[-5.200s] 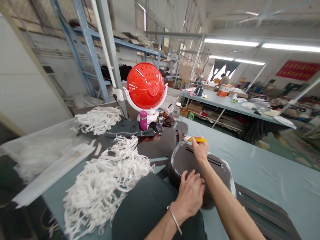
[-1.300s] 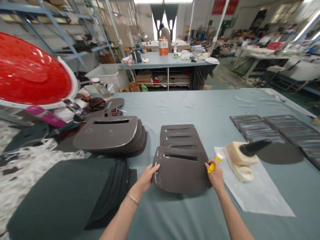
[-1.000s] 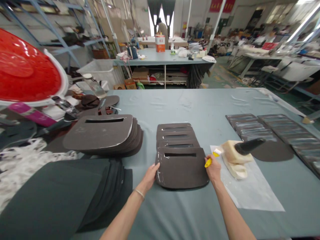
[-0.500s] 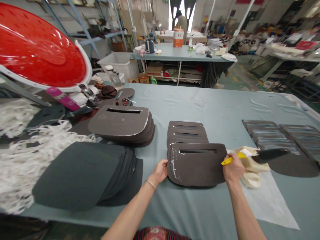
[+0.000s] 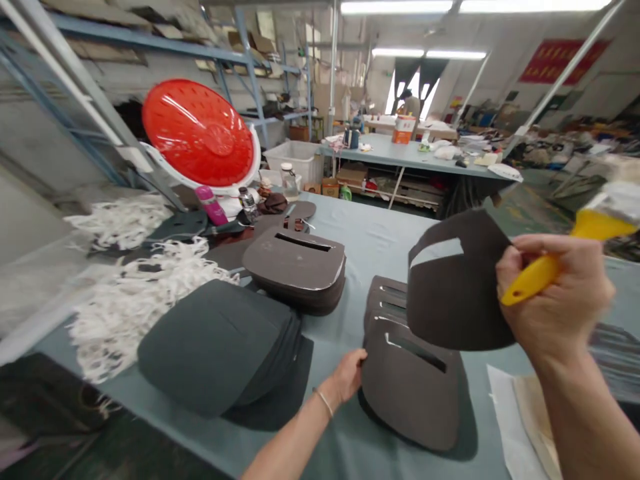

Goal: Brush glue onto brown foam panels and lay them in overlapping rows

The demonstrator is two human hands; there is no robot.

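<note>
My right hand is closed around the yellow handle of a paintbrush. Its thumb and fingers also pinch the edge of a dark brown slotted panel, raised and tilted above the table. My left hand, a thin bracelet on its wrist, grips the left edge of another slotted brown panel lying below. Behind that panel, more slotted panels overlap in a row, partly hidden by the raised one. Shiny smears show around the lower panel's slot.
A stack of slotted brown panels and a pile of dark green-grey pieces lie to the left, beside tangled white strips. A red basin stands behind. Pale cloth and sheet lie at right. A person stands far back.
My right hand has lifted a slotted panel off the pile and up to the right, keeping the brush. My left hand stays at the pile's left edge. The view has turned left and upward.
</note>
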